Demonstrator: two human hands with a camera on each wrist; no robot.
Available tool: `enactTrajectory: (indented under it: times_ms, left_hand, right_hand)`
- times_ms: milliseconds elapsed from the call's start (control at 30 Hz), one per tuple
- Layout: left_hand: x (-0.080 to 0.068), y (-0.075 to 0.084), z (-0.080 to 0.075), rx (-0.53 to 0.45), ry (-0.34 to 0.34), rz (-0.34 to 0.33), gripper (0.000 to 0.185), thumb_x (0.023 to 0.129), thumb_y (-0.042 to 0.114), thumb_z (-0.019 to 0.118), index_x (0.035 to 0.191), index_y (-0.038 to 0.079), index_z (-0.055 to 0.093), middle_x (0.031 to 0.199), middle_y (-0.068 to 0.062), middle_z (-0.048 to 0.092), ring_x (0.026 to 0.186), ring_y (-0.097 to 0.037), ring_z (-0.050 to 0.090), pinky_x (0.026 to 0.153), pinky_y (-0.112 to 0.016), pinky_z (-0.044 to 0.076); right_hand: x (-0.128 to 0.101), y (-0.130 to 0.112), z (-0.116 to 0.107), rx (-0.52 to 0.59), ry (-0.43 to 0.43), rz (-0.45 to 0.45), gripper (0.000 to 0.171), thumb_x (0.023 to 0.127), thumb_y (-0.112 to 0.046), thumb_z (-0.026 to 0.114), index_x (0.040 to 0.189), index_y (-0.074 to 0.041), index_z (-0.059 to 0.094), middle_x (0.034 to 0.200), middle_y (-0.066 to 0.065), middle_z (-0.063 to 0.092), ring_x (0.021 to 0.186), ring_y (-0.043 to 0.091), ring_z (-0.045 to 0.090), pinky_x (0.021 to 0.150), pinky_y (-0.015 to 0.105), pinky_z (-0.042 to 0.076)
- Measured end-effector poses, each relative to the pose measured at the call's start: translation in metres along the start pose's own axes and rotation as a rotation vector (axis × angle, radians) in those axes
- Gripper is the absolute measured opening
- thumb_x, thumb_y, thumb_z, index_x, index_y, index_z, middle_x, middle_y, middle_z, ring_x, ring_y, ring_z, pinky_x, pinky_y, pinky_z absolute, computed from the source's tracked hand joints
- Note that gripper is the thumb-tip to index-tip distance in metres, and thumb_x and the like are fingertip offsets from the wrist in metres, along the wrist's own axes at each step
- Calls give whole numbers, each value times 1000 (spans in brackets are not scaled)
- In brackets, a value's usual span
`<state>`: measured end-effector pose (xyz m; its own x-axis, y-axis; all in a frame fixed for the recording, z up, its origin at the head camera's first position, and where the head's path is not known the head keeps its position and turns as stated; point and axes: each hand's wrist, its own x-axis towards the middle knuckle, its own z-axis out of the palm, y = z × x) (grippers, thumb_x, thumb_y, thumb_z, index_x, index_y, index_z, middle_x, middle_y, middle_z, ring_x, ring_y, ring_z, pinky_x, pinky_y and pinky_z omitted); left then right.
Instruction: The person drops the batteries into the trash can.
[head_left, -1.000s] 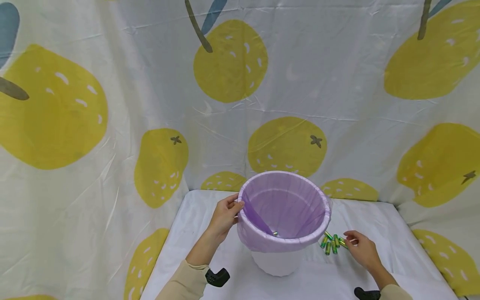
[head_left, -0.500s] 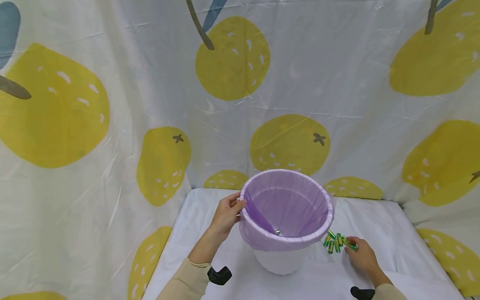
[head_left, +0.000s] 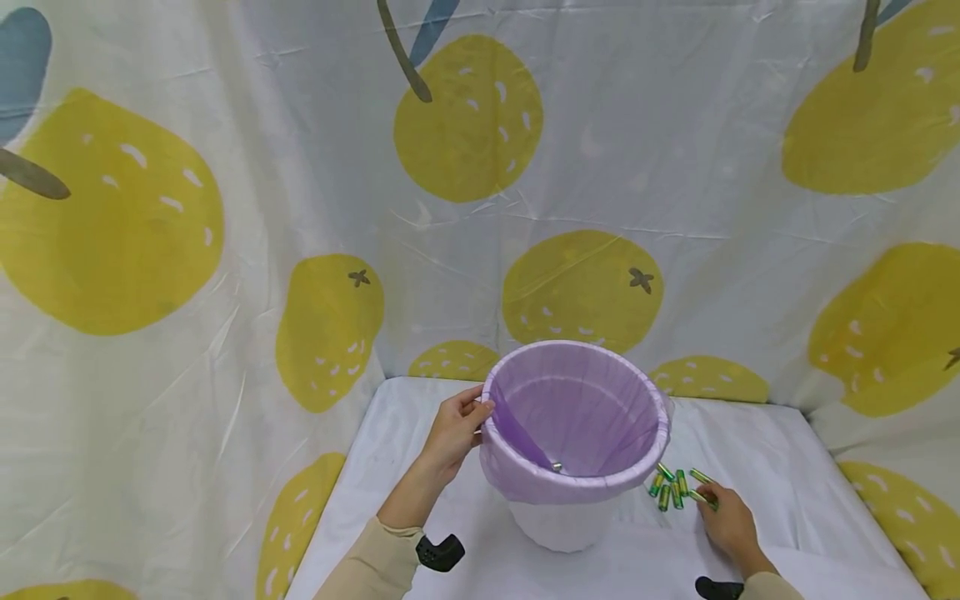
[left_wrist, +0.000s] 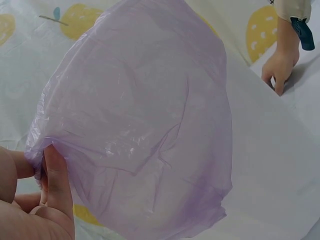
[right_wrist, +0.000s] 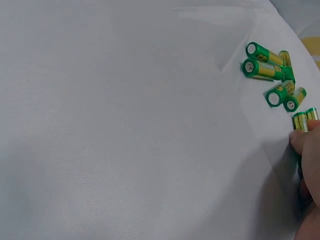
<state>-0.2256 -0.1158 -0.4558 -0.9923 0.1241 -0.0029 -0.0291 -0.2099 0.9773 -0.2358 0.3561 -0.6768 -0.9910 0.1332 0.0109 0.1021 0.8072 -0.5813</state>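
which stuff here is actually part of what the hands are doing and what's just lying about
In use:
- left hand gripping the rim of the bin
- purple liner over that rim
- right hand on the green batteries
- one small item at the liner's bottom, too small to identify

Just there:
- white table cover
- fruit-print backdrop

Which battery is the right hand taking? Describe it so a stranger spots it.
Start at the purple-lined bin mid-table. Right of its base lie green-and-gold batteries. The one meant lies nearest the right hand, touching its fingers, apart from the clustered rest.
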Motion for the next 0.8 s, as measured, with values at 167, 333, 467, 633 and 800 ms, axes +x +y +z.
enactTrajectory:
  times_ms: [167, 333, 467, 633, 800]
  left_hand:
    - [1, -1, 0, -3, -9, 2, 52, 104, 8, 64, 149, -9, 46, 92, -4, 59, 85, -15, 62, 72, -29, 58]
    - [0, 0, 1, -1, -10, 9, 52, 103, 8, 64, 149, -9, 45, 92, -4, 59, 84, -14, 62, 73, -29, 58]
    - [-1, 1, 2, -3, -5, 7, 51, 104, 7, 63, 149, -9, 46, 91, -3, 59, 84, -14, 63, 71, -28, 57]
    - [-2, 1, 2, 0, 10, 3, 50, 103, 7, 64, 148, -9, 47, 91, -3, 60, 84, -16, 63, 70, -27, 57]
    - [-2, 0, 1, 6, 8, 9, 51, 103, 9, 64, 148, -9, 47, 91, -3, 60, 85, -16, 64, 71, -28, 57]
  right_hand:
    - [-2, 3, -1, 5, 21, -4, 21, 92, 0, 66, 110, 11, 65, 94, 18, 63, 93, 42, 60, 83, 60, 46]
    - [-4, 2, -4, 27, 32, -5, 24, 92, -3, 69, 112, 11, 67, 94, 19, 65, 91, 41, 61, 81, 59, 45]
    - [-6, -1, -11, 54, 33, 43, 27, 92, -5, 70, 114, 10, 67, 96, 20, 66, 92, 41, 61, 78, 56, 46]
    - [-10, -4, -25, 64, 36, 60, 29, 92, -8, 69, 116, 7, 69, 101, 21, 68, 96, 41, 62, 74, 50, 47]
    - [-13, -4, -41, 39, 62, 9, 29, 90, -10, 70, 114, 6, 72, 99, 20, 69, 85, 33, 62, 66, 40, 44]
